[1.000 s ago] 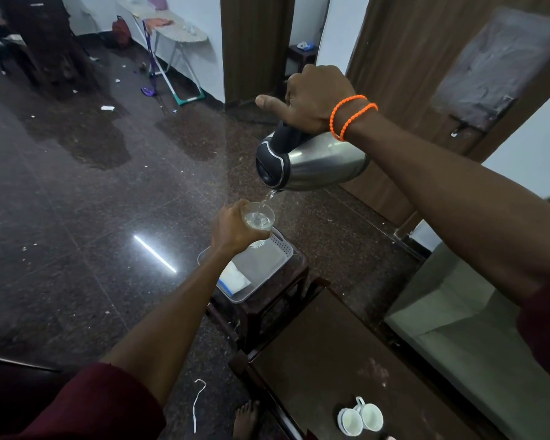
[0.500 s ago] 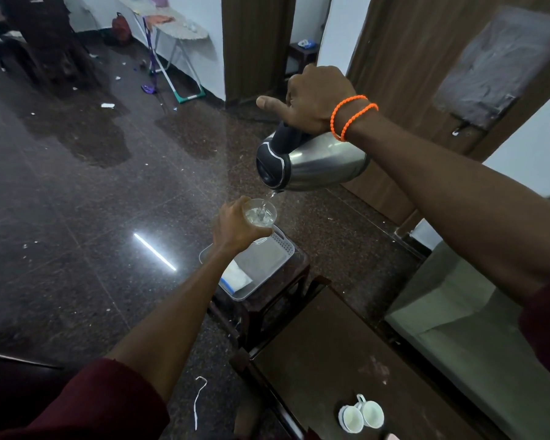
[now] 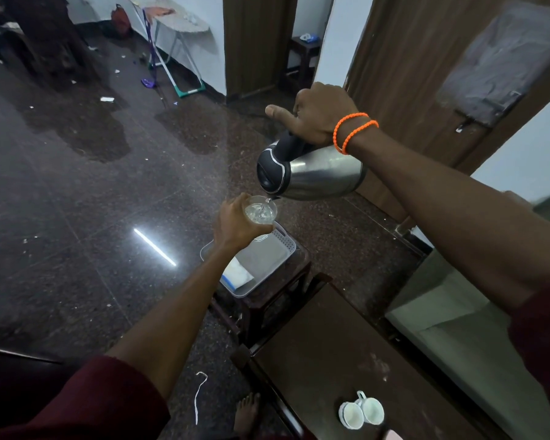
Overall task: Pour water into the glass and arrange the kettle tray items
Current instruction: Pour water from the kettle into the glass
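Dark polished granite floor (image 3: 77, 217) fills the left half of the frame, w/ a bright white light streak reflected mid-left and scraps of litter toward the upper left. A folding ironing board (image 3: 178, 23) stands at top left against the white wall.

My right hand (image 3: 318, 115), upper centre, is wrapped tight round the black handle of the shiny stainless-steel electric kettle w/ black lid (image 3: 311, 173), thumb stuck out to the left. Two orange bead bracelets (image 3: 353, 131) sit on that wrist. Kettle is tipped over, spout down-left, right over the small clear drinking glass (image 3: 261, 212). A thin stream of water runs from the spout into the glass, which already has water in it.

My left hand (image 3: 235, 223), centre frame, has its fingers curled round the glass from the left, holding it in the air above the pale grey rectangular plastic tray w/ slotted end (image 3: 267, 258). The tray sits on a small dark wooden stool (image 3: 267, 300), just below centre. In the tray's near-left corner lies something white w/ a blue edge; can't tell what.

Lower right: dark brown table (image 3: 331, 360) w/ two white ceramic cups (image 3: 361, 412) touching each other near the bottom edge. My bare foot (image 3: 246, 411) shows at bottom centre.
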